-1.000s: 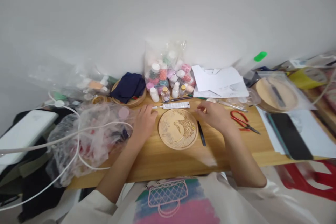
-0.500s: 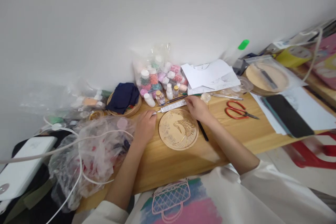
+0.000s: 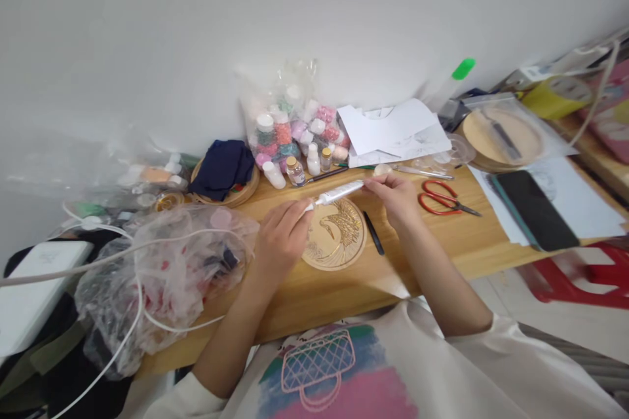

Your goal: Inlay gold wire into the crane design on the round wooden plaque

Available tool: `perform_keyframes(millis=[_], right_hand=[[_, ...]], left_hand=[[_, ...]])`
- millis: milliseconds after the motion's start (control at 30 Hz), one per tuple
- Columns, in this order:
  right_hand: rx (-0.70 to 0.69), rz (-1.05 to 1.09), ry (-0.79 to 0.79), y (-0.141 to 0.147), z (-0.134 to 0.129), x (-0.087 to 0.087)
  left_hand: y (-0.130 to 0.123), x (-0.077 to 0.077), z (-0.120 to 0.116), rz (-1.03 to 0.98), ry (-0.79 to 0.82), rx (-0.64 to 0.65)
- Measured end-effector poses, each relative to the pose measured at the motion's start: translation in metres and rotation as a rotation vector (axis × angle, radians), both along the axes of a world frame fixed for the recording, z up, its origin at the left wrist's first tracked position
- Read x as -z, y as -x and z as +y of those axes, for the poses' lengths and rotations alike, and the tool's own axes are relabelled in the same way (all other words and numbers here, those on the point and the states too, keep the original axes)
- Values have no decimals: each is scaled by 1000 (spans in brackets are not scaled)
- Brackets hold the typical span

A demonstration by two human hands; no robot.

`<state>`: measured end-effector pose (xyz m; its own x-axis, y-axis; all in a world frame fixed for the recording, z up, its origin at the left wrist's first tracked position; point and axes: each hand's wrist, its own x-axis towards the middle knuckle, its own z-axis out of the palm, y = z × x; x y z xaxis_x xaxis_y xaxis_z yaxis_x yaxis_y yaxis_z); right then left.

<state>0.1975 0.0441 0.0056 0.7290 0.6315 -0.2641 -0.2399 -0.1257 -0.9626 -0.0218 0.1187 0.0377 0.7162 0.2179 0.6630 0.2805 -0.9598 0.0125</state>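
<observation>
A white tube (image 3: 341, 192) is held up between both hands, above the far part of a round wooden disc (image 3: 337, 242) that bears a bird design in gold lines. My left hand (image 3: 284, 232) is closed on the tube's narrow, capped end. The flat far end is pinched by my right hand (image 3: 393, 195). A black tweezer-like tool (image 3: 373, 233) lies just right of the disc. Behind the tube stand small bottles (image 3: 295, 171), and a dark thin brush (image 3: 327, 175) lies beside them.
Red-handled scissors (image 3: 442, 200) and a dark phone (image 3: 535, 211) lie to the right. White papers (image 3: 393, 134) and a bag of coloured jars (image 3: 280, 134) rest by the wall. Crumpled plastic bags (image 3: 167, 262) and white cables crowd the left.
Both hands have lifted the tube off the table and brought it nearer, over the disc's far edge. The camera view has shifted slightly.
</observation>
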Motion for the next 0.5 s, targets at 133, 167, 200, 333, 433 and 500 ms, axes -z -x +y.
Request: perform_keyframes(millis=[133,167,200,333,433,500], right_hand=[[-35,134,-26,10,-2,-1],[-43,157,-26,13,-3,-2],[-50,174,-23,14,-4,-4],[-130,213,22,17,-14,-13],[-286,273,99,22,-22,-22],[-402,385,112,27,-24,-28]], left_hand=[[-6,-11,-9,-3,-14,35],[-8,-13,-9,0,-16,41],[-10,-14,-9,1,-16,46],[-18,-17,-5,-14,-11,55],[-21,-16,-5,-51,-11,68],[-23,-16,-7,-85,-11,85]])
